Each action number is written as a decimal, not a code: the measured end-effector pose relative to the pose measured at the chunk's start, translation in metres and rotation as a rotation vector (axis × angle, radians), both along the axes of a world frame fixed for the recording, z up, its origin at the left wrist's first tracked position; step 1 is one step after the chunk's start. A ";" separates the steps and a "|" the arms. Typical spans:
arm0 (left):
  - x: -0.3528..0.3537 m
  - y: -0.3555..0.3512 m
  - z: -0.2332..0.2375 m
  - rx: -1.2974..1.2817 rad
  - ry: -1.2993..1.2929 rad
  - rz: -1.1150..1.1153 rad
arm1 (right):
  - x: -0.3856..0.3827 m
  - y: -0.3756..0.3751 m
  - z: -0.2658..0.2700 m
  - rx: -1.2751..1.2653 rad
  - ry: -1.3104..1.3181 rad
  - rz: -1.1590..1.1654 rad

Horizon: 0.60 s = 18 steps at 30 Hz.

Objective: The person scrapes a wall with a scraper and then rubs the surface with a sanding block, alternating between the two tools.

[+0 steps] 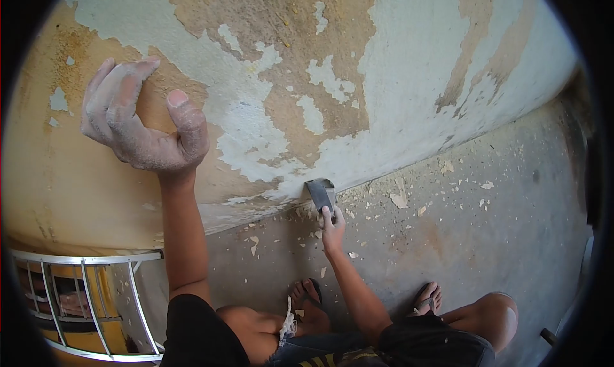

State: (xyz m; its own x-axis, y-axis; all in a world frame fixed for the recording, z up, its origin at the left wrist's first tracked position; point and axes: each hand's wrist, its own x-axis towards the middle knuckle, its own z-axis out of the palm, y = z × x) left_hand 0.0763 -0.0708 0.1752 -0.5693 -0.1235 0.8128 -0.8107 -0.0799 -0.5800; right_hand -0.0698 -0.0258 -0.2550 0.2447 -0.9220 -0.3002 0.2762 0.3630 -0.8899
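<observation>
My right hand (333,231) grips a paint scraper (321,195) low down, where the wall meets the floor. Its broad dark blade overlaps the lower edge of the wall (416,79), just at the pale paint there. Raised in front of the wall's left part, my left hand (144,120) is dusted with white powder. It holds nothing; the fingers are loosely bent, with a gap between thumb and forefinger. Around both hands, light blue-white paint is peeling in ragged patches, and brownish plaster (326,40) shows between them.
Paint flakes (400,195) are scattered over the grey concrete floor (448,239), thickest along the wall's foot. At the lower left stands a metal-barred frame (89,259) with something yellow behind it. My feet (307,296) in sandals rest on the floor below the scraper.
</observation>
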 end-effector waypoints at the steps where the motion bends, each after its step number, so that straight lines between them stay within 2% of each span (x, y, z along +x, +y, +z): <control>1: 0.001 -0.002 0.001 -0.010 -0.006 -0.028 | -0.001 -0.001 0.003 0.032 -0.008 -0.024; 4: -0.002 0.003 -0.003 -0.003 0.012 -0.005 | 0.002 -0.006 0.029 0.004 -0.013 -0.036; 6: -0.005 0.000 -0.002 -0.022 0.013 0.013 | 0.004 -0.019 0.057 -0.190 -0.044 0.031; 7: -0.005 -0.001 -0.001 -0.021 0.004 -0.002 | 0.005 -0.019 0.067 -0.193 -0.048 0.030; 8: -0.004 -0.001 0.001 -0.022 -0.008 -0.014 | 0.007 -0.016 0.067 -0.197 -0.056 0.030; 10: -0.007 -0.001 0.000 -0.021 -0.002 -0.003 | 0.009 0.002 0.046 0.041 -0.073 -0.012; 11: -0.006 -0.001 0.000 -0.019 0.007 0.001 | 0.013 0.013 0.004 -0.071 0.116 -0.032; 12: -0.004 -0.001 0.002 -0.031 -0.008 -0.001 | 0.011 0.016 0.001 -0.083 0.100 -0.035; 14: 0.000 0.004 0.002 0.053 -0.015 0.010 | 0.011 0.027 0.003 -0.085 0.204 -0.081; 16: -0.003 0.002 -0.001 0.025 -0.002 0.008 | 0.009 0.021 0.030 -0.090 0.236 -0.008; 18: -0.006 -0.001 -0.001 -0.041 -0.001 -0.024 | 0.013 0.004 0.060 -0.177 0.087 0.012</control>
